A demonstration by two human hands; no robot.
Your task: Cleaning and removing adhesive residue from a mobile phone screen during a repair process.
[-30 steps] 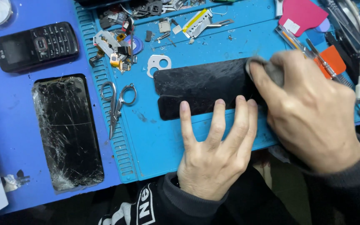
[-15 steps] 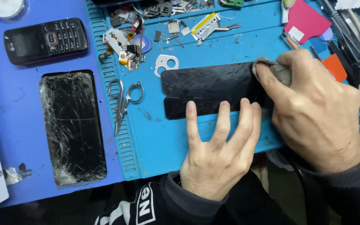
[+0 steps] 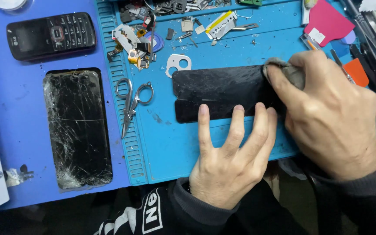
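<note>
A black phone back panel [image 3: 216,91] lies flat on the teal work mat [image 3: 170,143]. My left hand [image 3: 229,161] rests below it, fingers spread, with the fingertips pressing the panel's near edge. My right hand [image 3: 327,113] covers the panel's right end and pinches a small grey cloth [image 3: 283,68] against the panel's surface. A white camera-hole frame [image 3: 178,64] lies just above the panel's left corner.
A cracked black phone screen [image 3: 77,128] and a black keypad phone [image 3: 51,35] lie on the blue mat at left. Small scissors [image 3: 131,102] sit on the teal mat's left rim. Loose phone parts [image 3: 138,43], a pink card [image 3: 327,21] and tools crowd the far edge.
The view has drifted slightly, so everything sits a little further right in the frame. My right hand with the cloth has shifted a little along the panel's right end. My left hand still holds the panel.
</note>
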